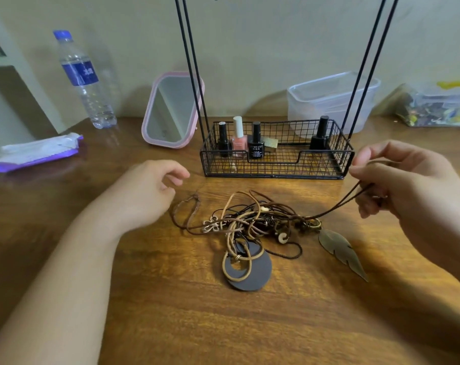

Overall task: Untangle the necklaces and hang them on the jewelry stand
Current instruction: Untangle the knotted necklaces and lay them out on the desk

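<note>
The right hand (405, 180) pinches a dark brown cord (336, 206), raised taut from the tangled necklaces (250, 222) on the wooden bench (171, 312). That cord runs down toward a brass leaf pendant (342, 251) lying flat. The left hand (147, 193) hovers beside the tangle, grip relaxed, fingers loosely curled, holding nothing. The wire jewelry stand (276, 151) stands just behind, holding nail polish bottles (255, 140).

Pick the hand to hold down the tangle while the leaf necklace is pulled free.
Left hand: empty, beside the tangle. Right hand already pinches the leaf necklace's cord.
</note>
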A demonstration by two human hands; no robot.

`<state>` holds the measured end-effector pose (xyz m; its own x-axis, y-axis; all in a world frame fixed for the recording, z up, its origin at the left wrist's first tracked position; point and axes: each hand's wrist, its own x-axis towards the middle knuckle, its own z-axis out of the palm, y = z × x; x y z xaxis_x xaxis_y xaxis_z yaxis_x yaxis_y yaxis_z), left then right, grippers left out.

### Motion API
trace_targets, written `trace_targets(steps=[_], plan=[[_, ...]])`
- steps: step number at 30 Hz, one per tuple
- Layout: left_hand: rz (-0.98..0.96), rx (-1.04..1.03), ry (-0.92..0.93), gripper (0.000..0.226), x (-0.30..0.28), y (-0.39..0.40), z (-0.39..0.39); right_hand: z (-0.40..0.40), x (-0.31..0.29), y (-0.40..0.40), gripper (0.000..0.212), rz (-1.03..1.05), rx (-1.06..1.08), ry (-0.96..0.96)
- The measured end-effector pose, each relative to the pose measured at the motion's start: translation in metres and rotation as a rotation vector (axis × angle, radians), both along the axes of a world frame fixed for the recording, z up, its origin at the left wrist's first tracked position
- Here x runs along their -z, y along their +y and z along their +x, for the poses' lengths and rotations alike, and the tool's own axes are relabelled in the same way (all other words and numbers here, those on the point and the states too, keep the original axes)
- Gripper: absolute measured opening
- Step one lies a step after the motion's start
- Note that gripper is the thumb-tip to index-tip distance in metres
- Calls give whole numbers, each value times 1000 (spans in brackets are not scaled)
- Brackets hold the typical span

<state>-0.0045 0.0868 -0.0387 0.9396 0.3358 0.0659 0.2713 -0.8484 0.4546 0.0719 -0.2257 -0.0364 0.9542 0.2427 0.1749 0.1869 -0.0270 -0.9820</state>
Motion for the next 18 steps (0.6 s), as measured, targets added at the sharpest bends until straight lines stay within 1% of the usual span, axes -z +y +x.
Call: trace_targets(steps=[2, 4, 5, 8, 9, 11, 13, 15, 16, 17, 18], plan=[[3, -86, 32, 26, 0, 4, 0, 1, 2, 0, 20, -77, 4, -55], [31, -92, 100, 27, 4, 3, 1, 0, 5, 0, 15, -215, -35, -130], [47, -87, 104, 25, 5, 1, 3, -2, 6, 1, 12, -300, -68, -179], [77, -87, 39, 11, 10, -11, 5, -7, 12, 4, 9, -641, -139, -380], [74, -91, 19, 13, 11, -13, 5, -8, 15, 5, 9, -754, -141, -436], [47, -83, -38, 19, 12, -17, 5, -10, 19, 6, 12, -957, -138, -483], [-79, -41, -124, 20, 9, -22, 5, -10, 22, 6, 16, -1096, -113, -515], [-276, 28, -245, 16, 2, -33, 1, -11, 23, 9, 9, -1088, -51, -621], [-361, 70, -302, 14, -2, -41, -1, -13, 23, 9, 7, -1027, -15, -681], [-433, 125, -345, 12, -6, -49, -4, -16, 21, 10, 15, -918, 9, -715], [-494, 189, -372, 11, -8, -59, -8, -19, 19, 13, 21, -769, 3, -684]])
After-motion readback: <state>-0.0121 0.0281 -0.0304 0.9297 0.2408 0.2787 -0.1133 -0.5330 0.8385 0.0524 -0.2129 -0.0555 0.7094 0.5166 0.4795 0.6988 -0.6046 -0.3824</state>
